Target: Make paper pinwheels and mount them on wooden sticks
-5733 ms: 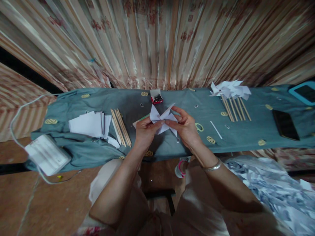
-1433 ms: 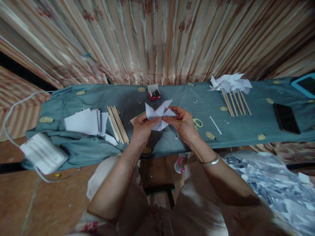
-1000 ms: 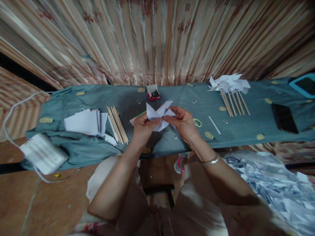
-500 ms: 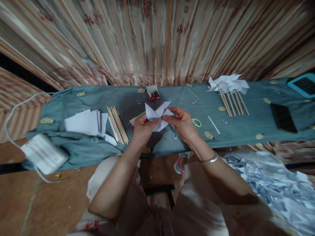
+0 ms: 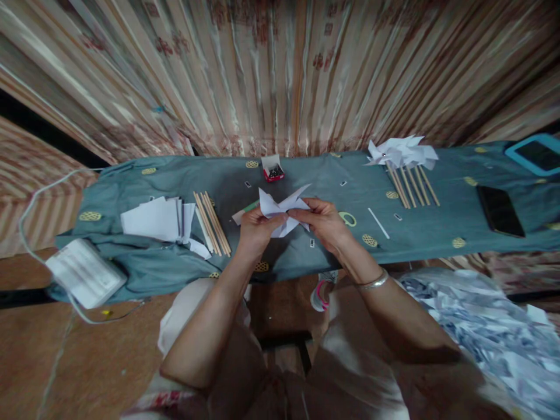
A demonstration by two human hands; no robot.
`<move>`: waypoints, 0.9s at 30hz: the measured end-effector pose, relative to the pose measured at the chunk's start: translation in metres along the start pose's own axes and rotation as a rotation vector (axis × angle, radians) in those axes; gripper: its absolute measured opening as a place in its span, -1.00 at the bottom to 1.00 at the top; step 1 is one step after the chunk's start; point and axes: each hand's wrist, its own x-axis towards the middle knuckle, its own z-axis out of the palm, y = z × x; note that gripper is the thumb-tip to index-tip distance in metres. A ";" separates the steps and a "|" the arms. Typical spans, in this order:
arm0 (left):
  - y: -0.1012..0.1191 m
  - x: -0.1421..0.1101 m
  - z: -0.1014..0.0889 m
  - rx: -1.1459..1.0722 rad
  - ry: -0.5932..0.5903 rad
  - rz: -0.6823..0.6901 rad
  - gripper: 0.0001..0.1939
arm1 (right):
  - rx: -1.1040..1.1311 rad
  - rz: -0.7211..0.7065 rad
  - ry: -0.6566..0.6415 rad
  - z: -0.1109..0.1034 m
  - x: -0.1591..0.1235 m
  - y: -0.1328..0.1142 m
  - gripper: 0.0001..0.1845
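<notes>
A white paper pinwheel (image 5: 280,205) is held between my two hands above the middle of the cloth-covered table (image 5: 315,262). My left hand (image 5: 256,232) grips its left side, with the thumb pressed close to the centre. From the right, my right hand (image 5: 322,219) pinches the paper near the same centre, thumb and fingers closed. A tiny dark spot shows at the middle, partly hidden by the thumbs. Just behind the pinwheel stands an opened red box (image 5: 273,174) of small dark pins or tacks. Partly behind my left hand lies a flat card (image 5: 243,213) with a green edge.
Wooden sticks (image 5: 213,224) and stacked white paper (image 5: 153,219) lie at left, near a white device (image 5: 86,274) with a cable. Finished pinwheels (image 5: 405,153) on sticks lie at right, beyond scissors (image 5: 347,219) and a white strip (image 5: 378,223). Farther right are a phone (image 5: 500,211) and blue-framed device (image 5: 536,154).
Both hands stay on the pinwheel. Its blades have tilted and shifted shape slightly under my fingers. The whole view has moved a little; objects on the table keep their places.
</notes>
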 end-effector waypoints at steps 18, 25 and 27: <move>-0.002 -0.006 -0.016 0.009 -0.025 0.080 -0.64 | -0.052 0.032 -0.083 0.007 0.000 0.000 -0.69; 0.003 -0.012 -0.044 0.013 0.065 0.157 -0.65 | 0.051 -0.053 -0.036 -0.004 0.007 -0.007 -0.69; 0.002 -0.010 -0.055 0.045 0.133 0.179 -0.67 | 0.056 -0.083 -0.014 -0.010 0.008 -0.010 -0.71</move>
